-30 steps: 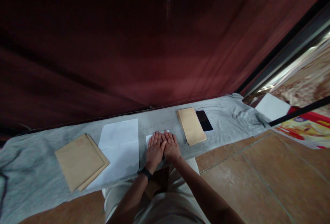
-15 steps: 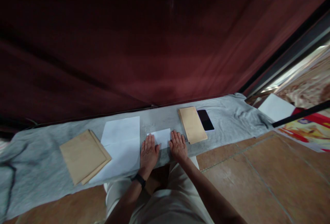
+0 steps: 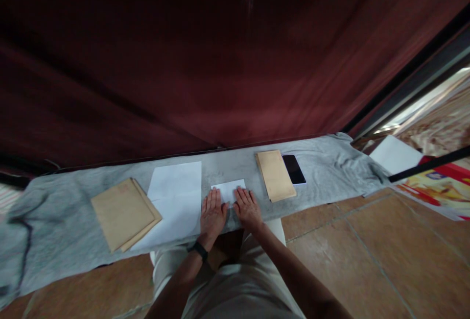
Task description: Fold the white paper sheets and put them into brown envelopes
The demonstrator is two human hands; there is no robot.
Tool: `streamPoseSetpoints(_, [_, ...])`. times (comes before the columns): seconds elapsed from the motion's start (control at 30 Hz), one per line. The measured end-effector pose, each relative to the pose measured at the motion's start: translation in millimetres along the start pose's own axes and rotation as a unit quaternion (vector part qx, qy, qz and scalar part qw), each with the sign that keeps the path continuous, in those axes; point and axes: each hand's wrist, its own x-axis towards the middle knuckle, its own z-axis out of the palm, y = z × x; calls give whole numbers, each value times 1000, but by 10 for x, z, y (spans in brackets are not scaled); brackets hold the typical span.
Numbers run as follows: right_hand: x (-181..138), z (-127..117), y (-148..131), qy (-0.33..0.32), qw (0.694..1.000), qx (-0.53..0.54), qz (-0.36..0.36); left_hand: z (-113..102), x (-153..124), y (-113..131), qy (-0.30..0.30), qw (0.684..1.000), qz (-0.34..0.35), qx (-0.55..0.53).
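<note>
A small white sheet of paper [image 3: 228, 189], apparently folded, lies flat on the grey cloth in front of me. My left hand [image 3: 213, 213] rests palm down over its left edge, fingers straight. On its right part lies my right hand [image 3: 247, 207], also flat with the fingers stretched out. Both palms hide the sheet's near corners. Close to my left hand is a larger white sheet [image 3: 179, 196]. Brown envelopes [image 3: 123, 213] overlap that sheet's left side. To the right of my right hand lies a second pile of brown envelopes [image 3: 277, 176].
A dark-screened phone [image 3: 294, 169] lies beside the right envelopes. Grey cloth [image 3: 330, 167] covers the narrow surface, backed by a dark red upright panel [image 3: 220, 64]. At the far right stand a white box-like object [image 3: 395, 155] and a colourful printed package [image 3: 440, 186]. Tiled floor [image 3: 341, 255] shows below.
My right hand has slid left across the small sheet, covering more of its right part. The left hand stays nearly in place. The whole view has shifted slightly.
</note>
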Motion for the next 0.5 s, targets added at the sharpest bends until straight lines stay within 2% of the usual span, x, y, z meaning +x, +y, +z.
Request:
streamPoseSetpoints(0.23, [-171, -47, 232, 17, 999, -41, 23, -17, 0, 11, 6, 1000, 2, 18])
streamPoseSetpoints(0.37, [-210, -61, 275, 17, 999, -41, 23, -56, 16, 59, 10, 1000, -5, 22])
streamPoseSetpoints(0.5, [-219, -56, 263, 26, 999, -24, 24, -90, -13, 203, -20, 998, 58, 14])
